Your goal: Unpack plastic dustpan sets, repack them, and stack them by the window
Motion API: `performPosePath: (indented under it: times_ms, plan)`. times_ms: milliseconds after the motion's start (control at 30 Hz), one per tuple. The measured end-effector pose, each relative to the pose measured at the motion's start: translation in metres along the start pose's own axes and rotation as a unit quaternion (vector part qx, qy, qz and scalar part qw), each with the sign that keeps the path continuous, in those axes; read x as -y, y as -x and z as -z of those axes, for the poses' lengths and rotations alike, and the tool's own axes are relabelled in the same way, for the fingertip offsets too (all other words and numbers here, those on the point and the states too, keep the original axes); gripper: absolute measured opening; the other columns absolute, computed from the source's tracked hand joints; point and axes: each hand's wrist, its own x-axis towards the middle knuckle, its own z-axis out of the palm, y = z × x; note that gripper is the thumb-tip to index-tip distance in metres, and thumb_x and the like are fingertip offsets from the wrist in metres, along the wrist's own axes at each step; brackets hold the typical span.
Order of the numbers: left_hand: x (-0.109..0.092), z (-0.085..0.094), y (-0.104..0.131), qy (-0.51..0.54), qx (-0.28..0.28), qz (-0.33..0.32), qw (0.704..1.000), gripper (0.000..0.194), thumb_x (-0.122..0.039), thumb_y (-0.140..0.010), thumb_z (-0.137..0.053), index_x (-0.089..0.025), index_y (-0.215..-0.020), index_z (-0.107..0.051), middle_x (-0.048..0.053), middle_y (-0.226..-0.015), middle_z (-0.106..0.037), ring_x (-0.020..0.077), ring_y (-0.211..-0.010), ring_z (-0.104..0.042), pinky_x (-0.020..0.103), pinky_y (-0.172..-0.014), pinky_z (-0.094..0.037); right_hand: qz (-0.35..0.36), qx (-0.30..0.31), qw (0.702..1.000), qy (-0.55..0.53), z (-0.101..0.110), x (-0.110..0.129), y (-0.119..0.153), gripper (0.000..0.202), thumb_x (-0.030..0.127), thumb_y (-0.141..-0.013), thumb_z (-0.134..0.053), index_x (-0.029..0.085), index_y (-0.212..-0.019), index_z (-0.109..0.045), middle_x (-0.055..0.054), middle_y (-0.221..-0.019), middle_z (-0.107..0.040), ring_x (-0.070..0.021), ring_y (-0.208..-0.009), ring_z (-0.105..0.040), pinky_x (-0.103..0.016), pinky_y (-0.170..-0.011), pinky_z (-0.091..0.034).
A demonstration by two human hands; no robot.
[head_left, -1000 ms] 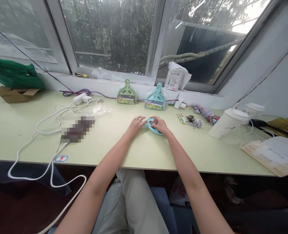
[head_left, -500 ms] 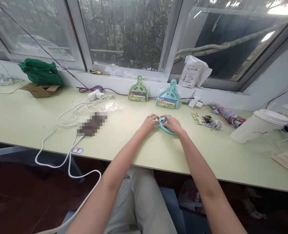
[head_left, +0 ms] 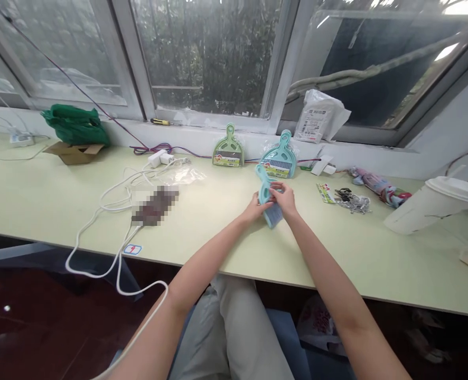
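Dustpan set (head_left: 264, 192) in light blue tilts above the counter (head_left: 202, 232), its handle (head_left: 261, 170) toward the window (head_left: 214, 58), its bristles (head_left: 274, 216) low and near. The left hand (head_left: 253, 209) grips the left edge, thumb across the front, seemingly to bear the weight; the right hand (head_left: 284, 198) closes its fingers on the opposite side, apparently to stop it tipping. Whether its lower edge touches the counter cannot be told.

Three such sets are in view: one in hand and two in clear wrapping, a green set (head_left: 228, 150) and a wrapped blue set (head_left: 285, 153), both leaning against the wall (head_left: 196, 139), likely so they stand upright with labels out. At right lie one printed card (head_left: 325, 193), keys (head_left: 345, 196) too tangled to count, and one lidded cup (head_left: 424, 208). At left are two white adapters (head_left: 155, 159) and one cardboard box (head_left: 75, 153), one green bag (head_left: 75, 126) just above it. One screwdriver (head_left: 160, 122) rests on the ledge.
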Motion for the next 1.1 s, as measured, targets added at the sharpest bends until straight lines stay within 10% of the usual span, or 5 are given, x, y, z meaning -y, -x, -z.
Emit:
performPosePath:
  times_ms: [233, 400, 733, 933, 1100]
  plan:
    - [-0.016, 0.053, -0.023, 0.041, -0.179, -0.029, 0.983, 0.036, -0.014, -0.069, -0.066, -0.023, -0.100, -0.052, 0.002, -0.099, -0.063, 0.0184, -0.097, -0.061, 0.032, -0.086, -0.050, -0.042, -0.213, 0.904, 0.369, 0.078, -0.035, -0.041, 0.046, 0.021, -0.078, -0.048, 0.014, -0.122, -0.057, -0.020, -0.136, -0.048, -0.0331, -0.131, -0.037, -0.055, -0.102, -0.035]
    - [-0.024, 0.073, -0.034, 0.056, -0.215, 0.002, 0.975, 0.037, -0.022, -0.069, -0.071, -0.026, -0.100, -0.051, 0.001, -0.094, -0.062, 0.0160, -0.084, -0.062, 0.026, -0.069, -0.051, -0.095, -0.151, 0.848, 0.499, 0.125, -0.064, -0.052, 0.042, 0.015, -0.082, -0.041, 0.015, -0.118, -0.063, -0.019, -0.145, -0.041, -0.0334, -0.143, -0.018, -0.066, -0.107, -0.013]
    - [-0.028, 0.073, -0.029, 0.063, -0.208, 0.017, 0.976, 0.041, -0.022, -0.070, -0.069, -0.028, -0.106, -0.051, 0.003, -0.104, -0.062, 0.0165, -0.084, -0.062, 0.026, -0.066, -0.051, -0.007, -0.048, 0.892, 0.450, 0.077, -0.046, -0.027, 0.037, 0.017, -0.088, -0.039, 0.017, -0.112, -0.067, -0.012, -0.118, -0.066, -0.0216, -0.111, -0.059, -0.041, -0.104, -0.033]
    - [-0.028, 0.072, -0.025, 0.081, -0.207, 0.012, 0.975, 0.037, -0.025, -0.072, -0.067, -0.029, -0.105, -0.051, 0.001, -0.103, -0.062, 0.0154, -0.082, -0.061, 0.025, -0.064, -0.050, -0.026, 0.111, 0.894, 0.433, 0.028, -0.033, -0.006, 0.049, 0.037, -0.094, -0.039, 0.013, -0.136, -0.047, -0.017, -0.150, -0.037, -0.0267, -0.141, -0.029, -0.051, -0.113, -0.018]
    - [-0.027, 0.076, -0.027, 0.095, -0.214, 0.022, 0.972, 0.039, -0.026, -0.072, -0.068, -0.031, -0.106, -0.050, -0.001, -0.097, -0.060, 0.0136, -0.077, -0.060, 0.024, -0.063, -0.049, -0.034, 0.098, 0.903, 0.417, 0.024, -0.029, 0.007, 0.058, 0.041, -0.097, -0.032, 0.016, -0.149, -0.026, -0.015, -0.155, -0.026, -0.0244, -0.146, -0.017, -0.056, -0.114, -0.001]
